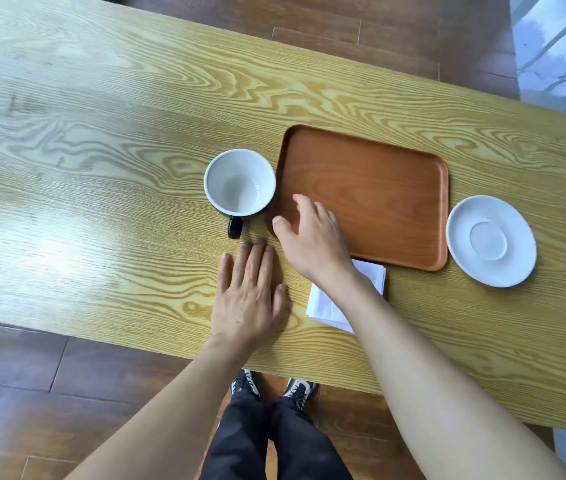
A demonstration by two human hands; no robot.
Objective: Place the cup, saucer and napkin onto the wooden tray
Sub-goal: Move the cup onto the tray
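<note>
On the table [101,140], seen from the head camera, the wooden tray [378,188] lay flat with nothing resting inside it. To its left, just beside the tray's edge, stood the cup [240,183], upright, white inside and dark outside, its dark handle turned toward the near edge. To the right of the tray, apart from it, lay the white saucer [491,240]. At the tray's near side lay the folded white napkin [324,306], partly hidden under the right forearm.

The right hand [312,240] was spread loosely over the tray's near-left corner, fingers unclenched, grasping nothing. The left hand [248,296] lay palm down, fingers extended flat on the table, below the cup handle, holding nothing.

No brand, label or legible writing was visible on any item.
</note>
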